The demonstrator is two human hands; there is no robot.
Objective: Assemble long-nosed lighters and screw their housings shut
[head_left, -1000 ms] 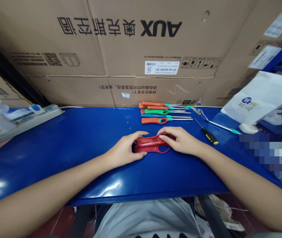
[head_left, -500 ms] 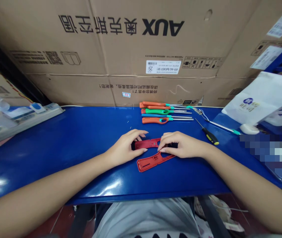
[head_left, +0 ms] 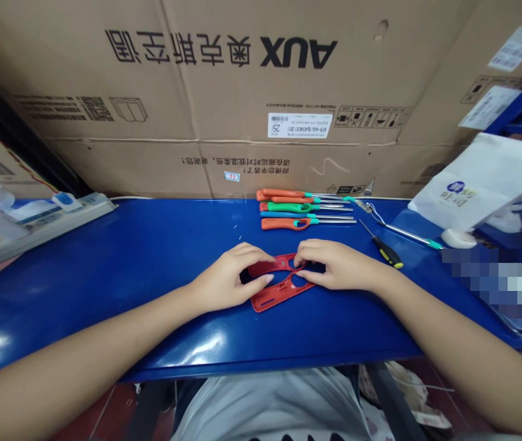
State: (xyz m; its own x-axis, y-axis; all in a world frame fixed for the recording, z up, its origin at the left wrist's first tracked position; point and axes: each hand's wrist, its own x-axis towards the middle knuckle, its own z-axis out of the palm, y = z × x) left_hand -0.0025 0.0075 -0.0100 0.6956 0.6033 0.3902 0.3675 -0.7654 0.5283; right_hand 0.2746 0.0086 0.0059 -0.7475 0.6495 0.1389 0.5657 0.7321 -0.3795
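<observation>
Two red lighter handle halves lie side by side on the blue table, hollow sides up: the far half point(head_left: 280, 263) and the near half point(head_left: 274, 294). My left hand point(head_left: 224, 277) is at their left ends, thumb and fingers spread, with the fingers above the far half and the thumb tip over the gap. My right hand point(head_left: 329, 263) is curled over their right ends. Its fingertips and thumb close on the handle parts near the trigger holes, and the palm hides the ends beneath it.
Behind the hands lie several gas lighters point(head_left: 286, 224) with long metal tubes. A black-and-yellow screwdriver point(head_left: 388, 253) and a loose lighter tube point(head_left: 410, 234) are at right. A power strip point(head_left: 81, 208) stands at left, a white bag point(head_left: 476, 177) at right, and a large carton point(head_left: 224, 92) behind.
The near handle half has shifted closer to the far one. My left fingers have come inward over the far half, and my right thumb has moved up slightly.
</observation>
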